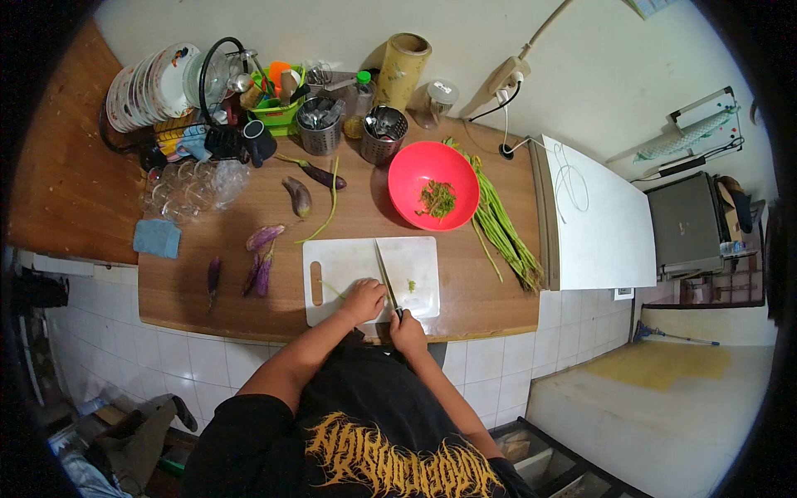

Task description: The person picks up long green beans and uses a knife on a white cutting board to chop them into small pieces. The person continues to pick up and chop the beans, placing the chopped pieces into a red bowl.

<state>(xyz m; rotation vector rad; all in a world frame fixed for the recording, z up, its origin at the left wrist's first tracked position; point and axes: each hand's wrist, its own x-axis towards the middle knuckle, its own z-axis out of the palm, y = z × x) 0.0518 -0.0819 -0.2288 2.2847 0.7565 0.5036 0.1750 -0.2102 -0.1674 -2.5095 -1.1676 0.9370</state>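
My left hand (pixel 365 300) holds a thin green stalk (pixel 330 287) down on the white cutting board (pixel 336 252). In my right hand (pixel 407 333) is the handle of a kitchen knife (pixel 386 271), its blade lying just right of my left fingers and pointing away from me. Small green cut pieces (pixel 411 286) rest on the board right of the blade. Beyond the board, a pink bowl (pixel 408 187) contains chopped greens (pixel 438 198). A bundle of long green stalks (pixel 503 227) with roots lies at the right. Another single long stalk (pixel 333 202) curves behind the board.
Several purple eggplants (pixel 299 196) lie left of the board on the wooden table (pixel 236 320). Glasses (pixel 187 187), a blue cloth (pixel 157 238) and a dish rack (pixel 204 87) stand farther left. Metal cutlery holders (pixel 320 135) are at the back; a white cabinet (pixel 601 218) adjoins the right.
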